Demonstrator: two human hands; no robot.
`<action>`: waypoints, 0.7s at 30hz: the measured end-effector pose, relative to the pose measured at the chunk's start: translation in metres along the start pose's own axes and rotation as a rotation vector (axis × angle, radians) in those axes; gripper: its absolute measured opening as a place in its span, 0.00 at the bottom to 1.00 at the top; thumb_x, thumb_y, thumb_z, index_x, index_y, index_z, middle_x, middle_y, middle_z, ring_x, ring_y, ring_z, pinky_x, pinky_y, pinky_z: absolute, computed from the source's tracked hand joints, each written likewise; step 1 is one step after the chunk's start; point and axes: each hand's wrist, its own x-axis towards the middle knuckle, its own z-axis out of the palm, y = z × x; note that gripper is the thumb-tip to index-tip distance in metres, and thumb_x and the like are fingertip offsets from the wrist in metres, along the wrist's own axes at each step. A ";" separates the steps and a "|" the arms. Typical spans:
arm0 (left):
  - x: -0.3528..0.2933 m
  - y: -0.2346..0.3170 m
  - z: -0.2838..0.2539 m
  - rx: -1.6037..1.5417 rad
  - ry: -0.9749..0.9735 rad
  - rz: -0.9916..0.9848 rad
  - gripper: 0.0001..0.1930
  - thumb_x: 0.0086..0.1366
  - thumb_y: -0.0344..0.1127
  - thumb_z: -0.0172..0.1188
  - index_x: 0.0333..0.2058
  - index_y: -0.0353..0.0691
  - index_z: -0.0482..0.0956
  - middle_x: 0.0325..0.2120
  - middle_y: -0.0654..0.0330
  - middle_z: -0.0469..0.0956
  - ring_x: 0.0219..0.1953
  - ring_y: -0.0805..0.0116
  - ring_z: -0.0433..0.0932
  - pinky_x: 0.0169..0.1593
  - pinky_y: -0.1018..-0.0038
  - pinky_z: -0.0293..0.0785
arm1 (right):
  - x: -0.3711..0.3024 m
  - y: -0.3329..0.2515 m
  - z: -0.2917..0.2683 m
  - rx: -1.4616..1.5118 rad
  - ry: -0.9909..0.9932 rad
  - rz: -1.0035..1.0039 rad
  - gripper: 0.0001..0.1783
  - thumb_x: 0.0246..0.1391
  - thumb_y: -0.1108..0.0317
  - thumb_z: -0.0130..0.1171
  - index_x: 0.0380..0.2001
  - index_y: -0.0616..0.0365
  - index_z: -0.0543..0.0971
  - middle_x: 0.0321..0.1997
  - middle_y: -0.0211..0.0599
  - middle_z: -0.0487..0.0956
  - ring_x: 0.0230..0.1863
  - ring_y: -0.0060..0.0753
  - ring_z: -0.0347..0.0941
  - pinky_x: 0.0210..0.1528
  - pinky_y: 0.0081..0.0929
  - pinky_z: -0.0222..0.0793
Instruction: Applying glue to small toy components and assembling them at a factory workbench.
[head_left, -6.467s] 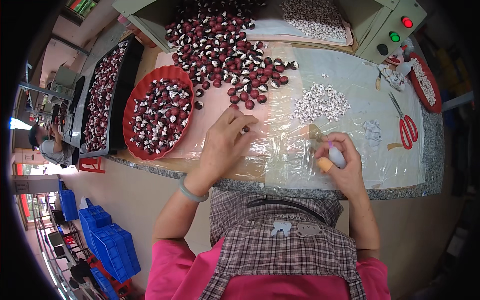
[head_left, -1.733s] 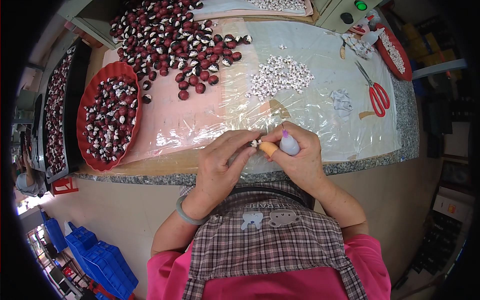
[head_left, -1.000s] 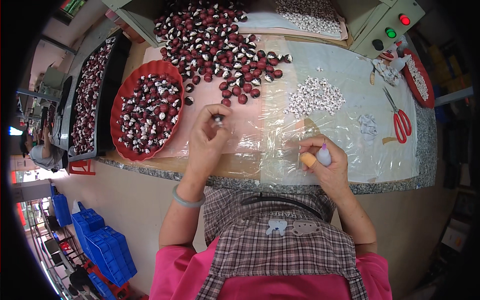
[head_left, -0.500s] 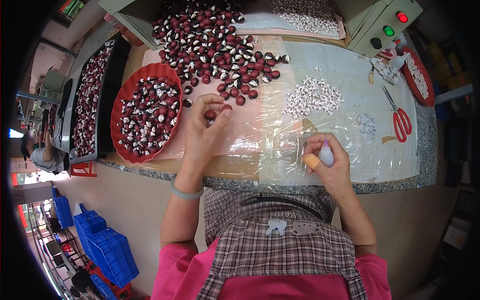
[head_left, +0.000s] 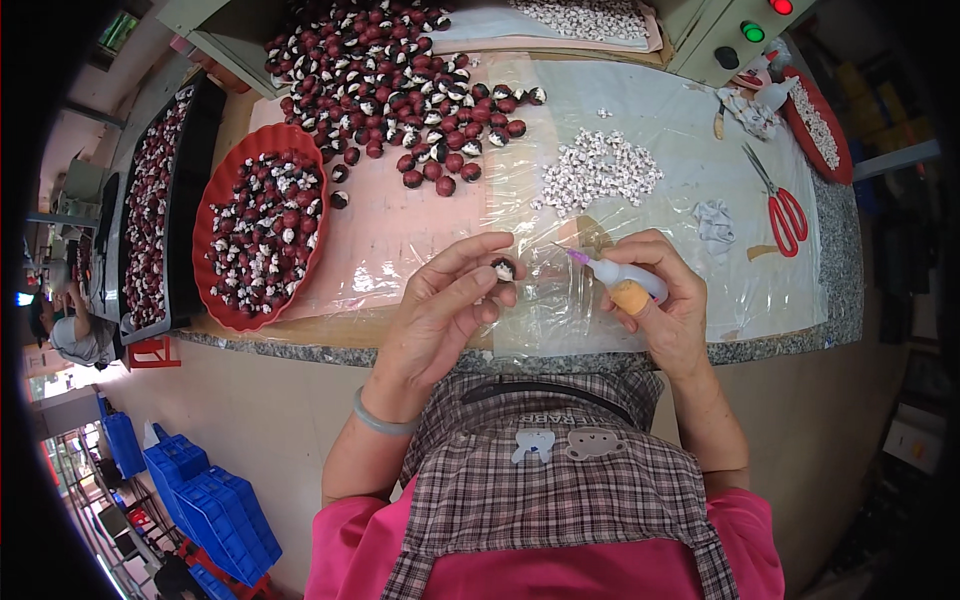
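Observation:
Pinched in the fingers of my left hand is a small dark ball with a white patch. My right hand, its thumb wrapped in an orange cover, grips a translucent squeeze bottle. The bottle's purple needle tip points left toward the ball, a short gap apart from it. Beyond the hands lies a heap of small white pieces. Many red, black and white balls are piled farther back to the left. A red scalloped tray holds balls topped with white pieces.
Red-handled scissors and a crumpled white wad lie at the right. A red dish of white pieces stands at the far right. At the left edge is a black tray of balls. A box with lit buttons stands behind.
My left hand has come nearer and to the right with a ball, its white side now showing. The bottle in my right hand has tipped from upright to pointing left.

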 end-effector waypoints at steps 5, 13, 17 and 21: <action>0.002 -0.008 0.001 0.026 0.002 0.003 0.12 0.64 0.27 0.56 0.46 0.33 0.74 0.41 0.50 0.78 0.37 0.72 0.77 0.37 0.85 0.73 | 0.000 -0.003 0.006 0.117 0.139 -0.034 0.24 0.47 0.72 0.68 0.47 0.61 0.71 0.39 0.34 0.75 0.39 0.22 0.73 0.38 0.16 0.71; 0.002 -0.010 0.007 -0.002 0.021 -0.032 0.13 0.64 0.27 0.57 0.47 0.34 0.73 0.40 0.52 0.78 0.36 0.73 0.77 0.37 0.84 0.74 | -0.003 -0.010 0.009 0.096 0.185 -0.114 0.29 0.46 0.72 0.70 0.50 0.62 0.69 0.40 0.38 0.78 0.43 0.26 0.75 0.44 0.22 0.73; 0.000 -0.014 0.004 0.039 0.003 -0.049 0.14 0.63 0.27 0.58 0.47 0.33 0.74 0.39 0.55 0.78 0.36 0.72 0.77 0.36 0.84 0.74 | -0.003 -0.011 0.013 -0.025 0.169 -0.242 0.27 0.51 0.70 0.65 0.53 0.64 0.68 0.40 0.41 0.78 0.39 0.24 0.75 0.38 0.20 0.72; 0.000 -0.012 0.011 0.026 0.020 -0.035 0.14 0.62 0.28 0.59 0.47 0.32 0.74 0.38 0.57 0.78 0.36 0.73 0.77 0.36 0.84 0.74 | -0.007 -0.013 0.011 -0.239 0.135 -0.388 0.25 0.57 0.66 0.59 0.55 0.65 0.67 0.38 0.44 0.78 0.33 0.24 0.74 0.34 0.21 0.72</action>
